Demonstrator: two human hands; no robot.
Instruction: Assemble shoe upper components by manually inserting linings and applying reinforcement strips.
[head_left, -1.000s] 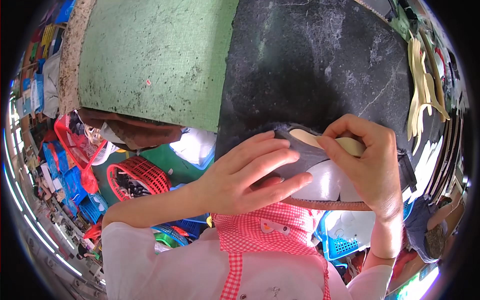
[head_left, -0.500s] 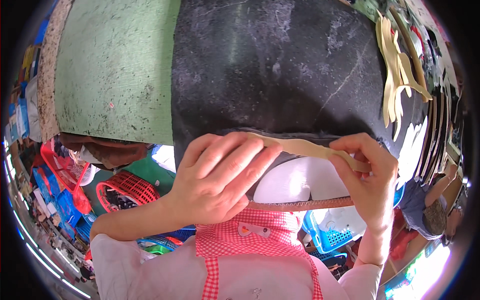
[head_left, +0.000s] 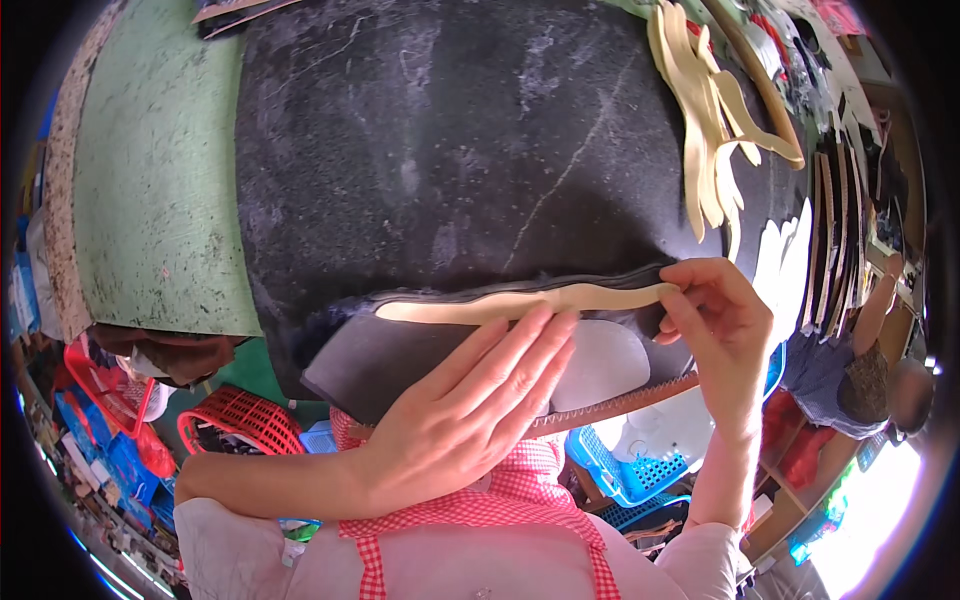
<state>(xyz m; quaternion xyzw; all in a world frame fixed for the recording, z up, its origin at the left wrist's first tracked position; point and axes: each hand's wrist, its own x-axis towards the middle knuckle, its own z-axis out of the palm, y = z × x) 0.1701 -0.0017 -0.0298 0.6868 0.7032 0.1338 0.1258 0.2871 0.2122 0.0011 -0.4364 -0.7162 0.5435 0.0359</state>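
A long cream strip [head_left: 450, 312] with a wavy outline lies along the upper edge of a dark grey sheet piece [head_left: 365, 365], at the front of the black work surface [head_left: 400, 180]. My left hand [head_left: 475, 405] is stretched out, its fingertips resting on the middle of the strip. At the strip's right end, my right hand [head_left: 718, 335] pinches it between thumb and forefinger. Below the strip, the piece has a pale rounded panel [head_left: 602, 365] and a brown band with zigzag stitching [head_left: 640, 400] on its lower edge. My left hand covers part of both.
More cream strips [head_left: 700, 125] lie bunched at the far right beside a curved brown strip [head_left: 760, 80]. A green board [head_left: 165, 190] adjoins on the left. Below are a red basket [head_left: 240, 418] and a blue basket [head_left: 630, 470]. Another person [head_left: 845, 375] is at the right.
The left hand's fingers have straightened and moved down, uncovering the strip's left part, which now lies flat along the edge. The right hand still pinches the right end. The whole view has shifted.
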